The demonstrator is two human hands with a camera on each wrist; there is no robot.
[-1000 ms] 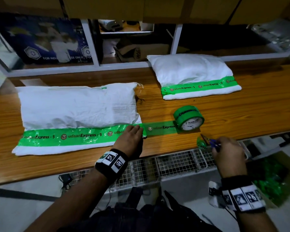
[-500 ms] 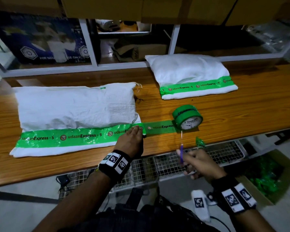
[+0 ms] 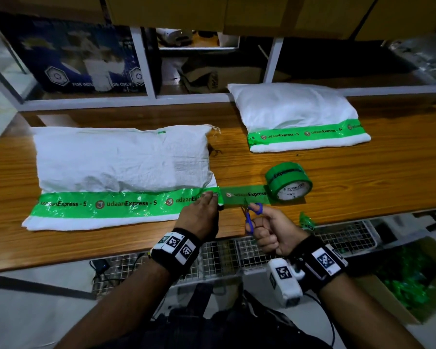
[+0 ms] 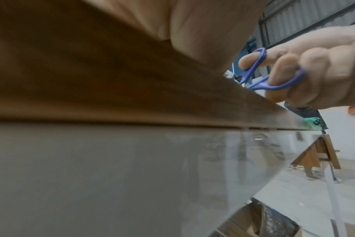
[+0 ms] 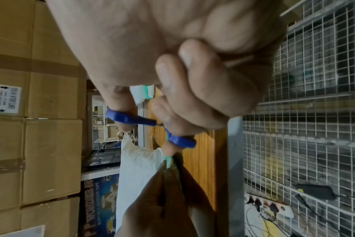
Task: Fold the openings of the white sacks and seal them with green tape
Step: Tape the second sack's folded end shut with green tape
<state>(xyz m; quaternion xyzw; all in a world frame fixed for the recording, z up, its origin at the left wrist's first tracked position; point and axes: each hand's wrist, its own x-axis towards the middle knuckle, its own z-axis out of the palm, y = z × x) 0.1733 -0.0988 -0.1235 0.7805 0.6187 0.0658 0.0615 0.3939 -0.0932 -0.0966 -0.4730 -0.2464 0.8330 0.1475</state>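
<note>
A white sack (image 3: 121, 162) lies on the left of the wooden table (image 3: 363, 187), with a strip of green tape (image 3: 126, 204) along its folded front edge. The strip runs on to the tape roll (image 3: 288, 183) at its right. My left hand (image 3: 202, 212) presses flat on the tape at the sack's right corner. My right hand (image 3: 267, 227) grips blue-handled scissors (image 3: 252, 212), blades at the front edge of the stretched tape between sack and roll. The scissors (image 4: 267, 77) also show in the left wrist view. A second sack (image 3: 297, 114), taped shut, lies at the back right.
A crumpled scrap of green tape (image 3: 306, 221) sits at the table's front edge. A cardboard box (image 3: 413, 280) with green tape scraps stands on the floor at right. Wire mesh (image 3: 262, 250) runs under the table. Shelves with boxes stand behind.
My right hand has brought the scissors up from below the table's edge to the stretched tape. The left hand has stayed on the sack's corner.
</note>
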